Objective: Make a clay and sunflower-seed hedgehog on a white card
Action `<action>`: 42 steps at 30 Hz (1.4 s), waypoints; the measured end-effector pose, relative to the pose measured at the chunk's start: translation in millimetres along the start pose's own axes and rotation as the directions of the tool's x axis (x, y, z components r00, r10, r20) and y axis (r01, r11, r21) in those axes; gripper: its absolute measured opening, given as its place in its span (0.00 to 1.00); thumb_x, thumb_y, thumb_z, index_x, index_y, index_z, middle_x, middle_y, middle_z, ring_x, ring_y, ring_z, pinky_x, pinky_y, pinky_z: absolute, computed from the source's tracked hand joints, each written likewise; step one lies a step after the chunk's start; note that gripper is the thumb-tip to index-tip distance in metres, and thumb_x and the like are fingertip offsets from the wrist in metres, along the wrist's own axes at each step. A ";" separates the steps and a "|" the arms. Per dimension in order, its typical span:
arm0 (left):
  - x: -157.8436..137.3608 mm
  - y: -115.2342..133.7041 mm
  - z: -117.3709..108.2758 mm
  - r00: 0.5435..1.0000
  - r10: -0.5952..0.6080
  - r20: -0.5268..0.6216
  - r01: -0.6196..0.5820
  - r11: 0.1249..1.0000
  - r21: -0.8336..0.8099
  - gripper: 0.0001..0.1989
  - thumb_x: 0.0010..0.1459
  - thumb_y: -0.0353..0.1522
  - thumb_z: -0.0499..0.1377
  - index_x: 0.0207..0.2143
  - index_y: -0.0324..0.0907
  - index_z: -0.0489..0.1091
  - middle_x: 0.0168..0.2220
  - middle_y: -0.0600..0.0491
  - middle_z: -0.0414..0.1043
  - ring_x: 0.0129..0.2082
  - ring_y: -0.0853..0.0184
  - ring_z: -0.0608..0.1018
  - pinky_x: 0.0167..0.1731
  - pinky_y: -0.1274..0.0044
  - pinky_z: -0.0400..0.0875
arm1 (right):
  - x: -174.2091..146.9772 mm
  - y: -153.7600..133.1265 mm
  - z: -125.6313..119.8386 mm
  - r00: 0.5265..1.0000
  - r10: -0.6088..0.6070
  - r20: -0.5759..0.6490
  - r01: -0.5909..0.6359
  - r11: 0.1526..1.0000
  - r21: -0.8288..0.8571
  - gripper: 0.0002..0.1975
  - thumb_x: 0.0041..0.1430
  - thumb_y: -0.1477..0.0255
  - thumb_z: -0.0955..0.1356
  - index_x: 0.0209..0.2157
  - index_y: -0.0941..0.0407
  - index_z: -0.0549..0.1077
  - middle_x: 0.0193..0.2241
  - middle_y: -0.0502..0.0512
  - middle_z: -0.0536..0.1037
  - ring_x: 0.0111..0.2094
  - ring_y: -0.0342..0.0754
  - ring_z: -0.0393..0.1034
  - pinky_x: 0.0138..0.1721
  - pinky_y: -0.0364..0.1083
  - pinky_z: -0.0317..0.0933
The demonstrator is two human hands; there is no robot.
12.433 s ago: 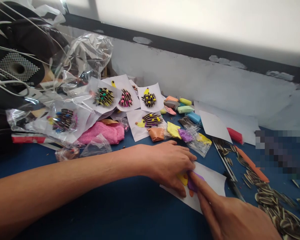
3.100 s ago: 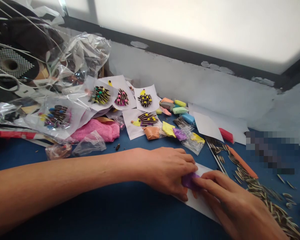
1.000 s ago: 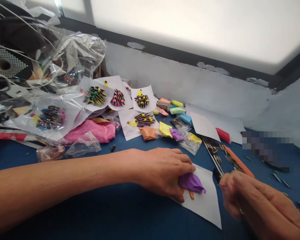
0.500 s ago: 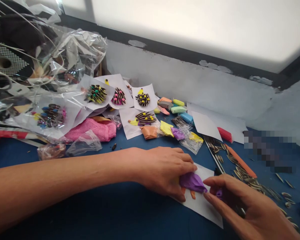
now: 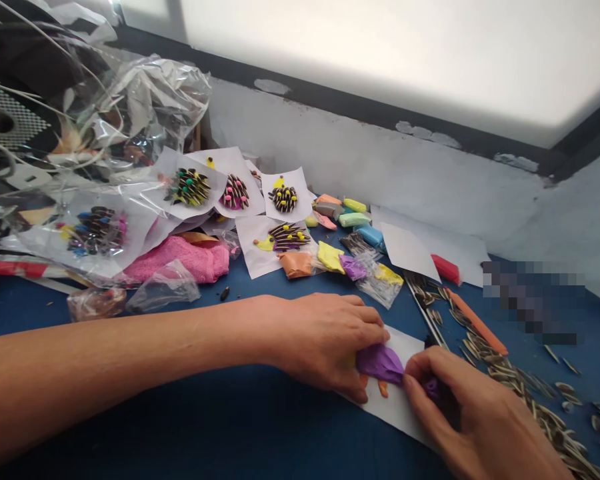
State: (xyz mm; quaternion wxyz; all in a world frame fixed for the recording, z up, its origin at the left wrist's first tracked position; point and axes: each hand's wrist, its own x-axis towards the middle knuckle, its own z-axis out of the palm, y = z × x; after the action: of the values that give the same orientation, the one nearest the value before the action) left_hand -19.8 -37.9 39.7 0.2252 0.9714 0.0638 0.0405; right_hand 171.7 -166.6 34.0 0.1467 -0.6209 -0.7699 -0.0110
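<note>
A lump of purple modelling clay (image 5: pixel 379 363) lies on a small white paper (image 5: pixel 397 408), with orange clay pieces (image 5: pixel 383 388) sticking out below it. My left hand (image 5: pixel 335 343) reaches over from the left, fingers and thumb closed around the lump and partly hiding it. A sliver of yellow clay shows beside its fingers. At the lump's right end, the thumb and forefinger of my right hand (image 5: pixel 473 407) pinch the pointed purple tip. Another small purple bit (image 5: pixel 432 388) sits within the curled fingers of that hand.
Sunflower seeds (image 5: pixel 510 380) lie scattered at right around an orange stick (image 5: pixel 477 321). Clay packets (image 5: pixel 296 264) and papers with seed-covered clay hedgehogs (image 5: pixel 290 238) are behind my left arm. A pink cloth (image 5: pixel 185 259) and plastic bags (image 5: pixel 150 93) are at left.
My right thumb and forefinger have closed together on the purple tip, from slightly apart. The left hand keeps its place on the clay. The view has shifted slightly.
</note>
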 end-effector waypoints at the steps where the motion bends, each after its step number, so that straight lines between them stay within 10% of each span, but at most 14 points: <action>1: 0.1 -0.2 0.4 1.000 -0.003 -0.004 0.003 1.000 -0.002 0.17 0.57 0.39 0.64 0.45 0.40 0.69 0.48 0.47 0.71 0.50 0.59 0.72 0.48 0.72 0.67 | -0.2 0.5 -0.6 1.000 0.029 0.002 -0.029 1.000 0.005 0.08 0.62 0.69 0.64 0.28 0.51 0.68 0.20 0.45 0.73 0.18 0.40 0.69 0.20 0.39 0.62; 8: 0.0 -1.1 0.0 1.000 -0.009 0.006 0.009 1.000 -0.019 0.19 0.56 0.40 0.65 0.46 0.40 0.69 0.47 0.47 0.71 0.48 0.60 0.72 0.47 0.73 0.67 | -2.7 3.0 -18.7 0.867 0.491 0.085 -0.486 0.796 0.360 0.17 0.61 0.52 0.62 0.33 0.49 0.72 0.20 0.47 0.73 0.23 0.45 0.71 0.22 0.40 0.65; 13: -1.0 -1.2 0.4 1.000 -0.012 -0.003 0.012 1.000 -0.021 0.19 0.56 0.40 0.65 0.46 0.41 0.68 0.48 0.47 0.70 0.49 0.59 0.72 0.46 0.73 0.67 | -5.1 9.2 -21.7 0.805 0.508 0.307 -0.567 0.509 0.648 0.14 0.57 0.54 0.69 0.39 0.47 0.74 0.30 0.49 0.79 0.30 0.44 0.73 0.32 0.39 0.68; 17: -1.9 -0.1 -1.7 1.000 -0.006 0.008 0.006 1.000 -0.023 0.18 0.57 0.40 0.64 0.46 0.41 0.68 0.48 0.47 0.70 0.49 0.59 0.72 0.47 0.72 0.67 | -4.3 9.7 -17.3 0.787 0.538 0.302 -0.565 0.432 0.703 0.14 0.54 0.55 0.72 0.36 0.49 0.77 0.29 0.50 0.79 0.31 0.45 0.75 0.34 0.40 0.70; 28: -1.3 -0.8 -0.1 1.000 -0.003 -0.008 0.003 0.999 -0.032 0.18 0.56 0.40 0.64 0.46 0.41 0.68 0.47 0.47 0.71 0.48 0.59 0.72 0.46 0.72 0.67 | 2.9 2.5 -19.7 0.864 0.445 0.235 -0.451 0.480 0.752 0.16 0.56 0.54 0.69 0.34 0.51 0.78 0.23 0.53 0.77 0.20 0.44 0.70 0.20 0.40 0.68; 37: -1.5 -1.3 -0.9 1.000 0.003 0.001 -0.003 1.000 -0.023 0.19 0.57 0.40 0.64 0.47 0.40 0.68 0.48 0.46 0.71 0.49 0.58 0.72 0.46 0.72 0.68 | -6.2 12.4 -12.4 0.935 0.344 0.081 -0.353 0.896 0.268 0.13 0.61 0.61 0.61 0.34 0.50 0.75 0.26 0.51 0.79 0.25 0.48 0.75 0.15 0.40 0.64; 42: -2.2 -4.8 -0.9 1.000 0.029 -0.010 -0.029 0.999 -0.043 0.22 0.57 0.39 0.64 0.51 0.40 0.67 0.52 0.45 0.70 0.52 0.58 0.72 0.50 0.72 0.67 | -5.9 -7.6 -13.5 0.963 0.268 -0.026 -0.259 0.948 0.183 0.14 0.62 0.57 0.62 0.28 0.50 0.69 0.18 0.47 0.72 0.17 0.43 0.67 0.16 0.40 0.61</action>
State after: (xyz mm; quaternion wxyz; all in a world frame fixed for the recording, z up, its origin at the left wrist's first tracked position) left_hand -22.5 -33.6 38.3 0.2450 0.9670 0.0500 0.0497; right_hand 168.4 -176.6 46.8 0.2211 -0.7021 -0.6740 0.0618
